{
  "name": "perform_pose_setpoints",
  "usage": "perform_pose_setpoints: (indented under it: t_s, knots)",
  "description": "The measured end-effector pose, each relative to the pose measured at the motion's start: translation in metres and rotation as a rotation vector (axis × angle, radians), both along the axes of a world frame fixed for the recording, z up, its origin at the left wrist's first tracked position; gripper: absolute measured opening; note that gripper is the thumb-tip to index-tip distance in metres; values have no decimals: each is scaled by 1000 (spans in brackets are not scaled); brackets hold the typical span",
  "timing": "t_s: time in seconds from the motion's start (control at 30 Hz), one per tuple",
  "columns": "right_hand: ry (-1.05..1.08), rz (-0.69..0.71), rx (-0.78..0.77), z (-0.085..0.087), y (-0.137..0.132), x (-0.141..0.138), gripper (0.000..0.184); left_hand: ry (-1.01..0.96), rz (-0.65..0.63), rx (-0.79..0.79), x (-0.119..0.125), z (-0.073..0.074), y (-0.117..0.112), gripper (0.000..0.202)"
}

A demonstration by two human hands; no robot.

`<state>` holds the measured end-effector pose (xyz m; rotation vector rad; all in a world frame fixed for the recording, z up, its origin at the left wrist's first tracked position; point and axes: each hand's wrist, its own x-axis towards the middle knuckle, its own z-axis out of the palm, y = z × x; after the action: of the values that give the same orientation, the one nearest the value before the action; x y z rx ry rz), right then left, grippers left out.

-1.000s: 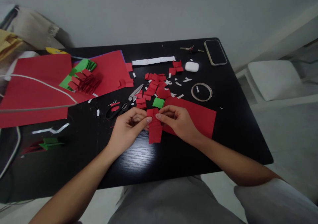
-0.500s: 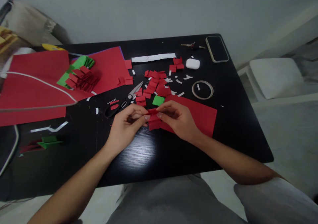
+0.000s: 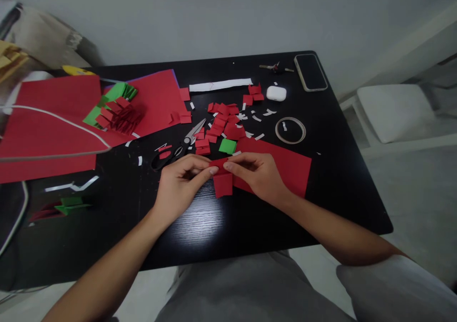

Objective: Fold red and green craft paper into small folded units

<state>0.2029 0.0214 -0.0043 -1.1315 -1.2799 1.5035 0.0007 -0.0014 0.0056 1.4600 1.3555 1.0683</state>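
Between my two hands is a small folded piece of red paper point(image 3: 223, 185), its lower flap hanging toward me. My left hand point(image 3: 180, 181) pinches its left edge between thumb and fingers. On the other edge, my right hand point(image 3: 259, 176) grips it the same way. Under my right hand lies a larger red sheet point(image 3: 291, 165). Just beyond my fingertips sit a green paper square point(image 3: 227, 146) and a heap of small folded red pieces point(image 3: 221, 119). Black-handled scissors point(image 3: 185, 140) rest beyond my left hand, blades pointing away.
A tape ring point(image 3: 303, 130), white earbud case point(image 3: 276, 93), keys point(image 3: 275, 68) and phone point(image 3: 310, 72) lie to the right. At the left are large red sheets point(image 3: 53, 122), a red-and-green folded paper stack point(image 3: 119, 112) and a white cable point(image 3: 71, 122). Paper scraps surround the heap.
The lower flap of the red paper in my hands now hangs further down and shows more of its face. Both hands stay almost in place, still pinching it.
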Motion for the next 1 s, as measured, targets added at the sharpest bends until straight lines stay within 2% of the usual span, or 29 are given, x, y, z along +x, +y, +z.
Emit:
perform_pose_setpoints:
  t_s: [0.27,0.57,0.67,0.77,0.83,0.87,0.93,1.0]
  knots:
    - [-7,-19,-41,-3,-1,-2,22,-40,89,-85,4,3,-2,18]
    - [38,-34,-58,-4,-3,-4,27,-117,101,-97,5,-1,-1,23]
    - [76,-25,-62,-5,-1,-4,31,-154,39,-107,4,-3,-1,28]
    - [74,20,-66,-4,-1,-3,35,-80,-116,-127,1,-4,-1,30]
    - [7,17,25,-1,-3,-2,30,-19,-182,-137,-1,-3,-1,30]
    - [-47,-12,125,1,-5,-2,26,-11,-191,-135,-2,-2,-1,31]
    - [-162,-90,414,4,-10,0,18,-27,-164,-119,-2,0,0,35]
    - [-239,-83,693,7,-16,1,14,-51,-106,-95,-2,2,2,33]
